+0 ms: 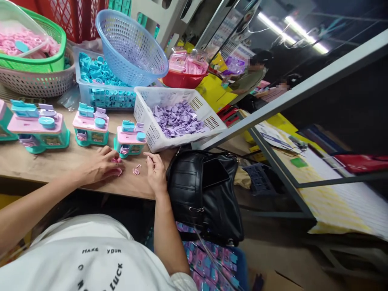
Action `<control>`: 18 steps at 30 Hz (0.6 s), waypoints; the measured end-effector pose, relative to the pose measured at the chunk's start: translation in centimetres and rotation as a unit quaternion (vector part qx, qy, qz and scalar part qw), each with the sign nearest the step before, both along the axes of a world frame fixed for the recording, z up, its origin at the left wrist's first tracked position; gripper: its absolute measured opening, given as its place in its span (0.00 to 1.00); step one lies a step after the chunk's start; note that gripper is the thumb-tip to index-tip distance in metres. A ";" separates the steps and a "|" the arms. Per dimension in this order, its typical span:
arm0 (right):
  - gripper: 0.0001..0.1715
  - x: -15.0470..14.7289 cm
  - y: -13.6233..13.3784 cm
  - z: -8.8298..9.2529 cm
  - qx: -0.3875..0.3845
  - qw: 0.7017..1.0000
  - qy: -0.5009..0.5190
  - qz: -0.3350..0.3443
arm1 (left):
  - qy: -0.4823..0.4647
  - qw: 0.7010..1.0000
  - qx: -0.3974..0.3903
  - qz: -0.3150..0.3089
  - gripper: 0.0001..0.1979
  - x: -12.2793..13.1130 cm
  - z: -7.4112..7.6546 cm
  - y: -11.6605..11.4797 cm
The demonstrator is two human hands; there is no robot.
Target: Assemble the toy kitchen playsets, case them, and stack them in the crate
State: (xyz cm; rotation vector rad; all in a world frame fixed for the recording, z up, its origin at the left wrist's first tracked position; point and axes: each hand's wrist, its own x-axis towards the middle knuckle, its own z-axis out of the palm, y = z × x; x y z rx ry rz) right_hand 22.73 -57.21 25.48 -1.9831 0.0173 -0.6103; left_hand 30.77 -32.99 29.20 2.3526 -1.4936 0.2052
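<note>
Two tube lights glow beneath a dark ceiling. A grey metal bar slants across; beyond it, a yellow-and-white table stands on dim floor.

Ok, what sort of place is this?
Probably a toy-assembly workshop: near-identical toy kitchens stand in a row on the workbench, a white plastic basket holds loose purple parts, and a translucent bin holds many turquoise pieces.

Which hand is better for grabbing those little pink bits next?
Probably the right hand: it is beside the pink bits, and nothing shows in its grip. The left hand is close too, but has a pink part at its fingertips.
</note>
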 end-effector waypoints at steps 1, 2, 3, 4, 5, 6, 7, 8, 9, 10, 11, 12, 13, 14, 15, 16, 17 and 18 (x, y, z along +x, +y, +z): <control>0.18 0.2 0.2 0.4 0.007 1.000 -0.003 0.005 | 0.005 1.000 -0.005 -0.005 0.11 0.1 0.1 -0.1; 0.17 0.4 0.3 0.7 0.016 1.000 -0.006 0.004 | 0.014 1.000 -0.017 -0.007 0.11 0.1 0.3 -0.1; 0.17 0.5 0.5 0.8 0.028 1.000 -0.009 0.000 | 0.030 0.999 -0.037 0.001 0.12 0.1 0.6 -0.1; 0.16 0.7 0.6 0.9 0.045 0.999 -0.011 -0.004 | 0.056 0.996 -0.067 0.018 0.13 0.0 0.9 -0.1; 0.15 0.8 0.8 0.8 0.067 0.998 -0.011 -0.005 | 0.096 0.989 -0.105 0.045 0.13 -0.3 1.2 -0.3; 0.14 0.9 1.1 0.8 0.095 0.995 -0.007 -0.001 | 0.150 0.973 -0.154 0.080 0.14 -0.7 1.5 -0.5; 0.14 1.0 1.5 0.7 0.131 0.991 -0.001 0.011 | 0.221 0.945 -0.209 0.117 0.15 -1.2 1.7 -0.9; 0.13 1.1 2.0 0.7 0.171 0.985 0.006 0.027 | 0.303 0.904 -0.263 0.150 0.17 -1.8 1.9 -1.4; 0.13 1.1 2.5 0.7 0.211 0.976 0.010 0.042 | 0.391 0.849 -0.310 0.173 0.20 -2.4 1.9 -2.0; 0.12 1.1 3.1 0.7 0.244 0.968 0.007 0.053 | 0.475 0.787 -0.346 0.187 0.23 -2.9 1.9 -2.7; 0.12 1.1 3.6 0.8 0.264 0.963 -0.001 0.058 | 0.545 0.727 -0.370 0.194 0.25 -3.3 1.8 -3.3; 0.11 1.1 4.2 0.9 0.272 0.961 -0.013 0.058 | 0.600 0.674 -0.382 0.197 0.27 -3.6 1.7 -3.9; 0.11 1.1 4.7 1.0 0.268 0.961 -0.026 0.054 | 0.640 0.633 -0.388 0.198 0.29 -3.7 1.5 -4.4; 0.12 1.1 5.1 1.0 0.255 0.965 -0.036 0.045 | 0.667 0.602 -0.393 0.198 0.30 -3.8 1.3 -4.8; 0.12 1.0 5.3 1.1 0.234 0.971 -0.042 0.033 | 0.685 0.579 -0.397 0.196 0.30 -3.7 1.1 -5.1; 0.13 1.0 5.5 1.0 0.205 0.978 -0.043 0.017 | 0.698 0.563 -0.399 0.193 0.30 -3.6 0.9 -5.3; 0.15 0.9 5.5 1.0 0.169 0.985 -0.043 -0.001 | 0.706 0.552 -0.400 0.191 0.29 -3.5 0.7 -5.3; 0.16 0.8 5.5 0.9 0.127 0.991 -0.044 -0.019 | 0.712 0.546 -0.399 0.189 0.28 -3.4 0.6 -5.4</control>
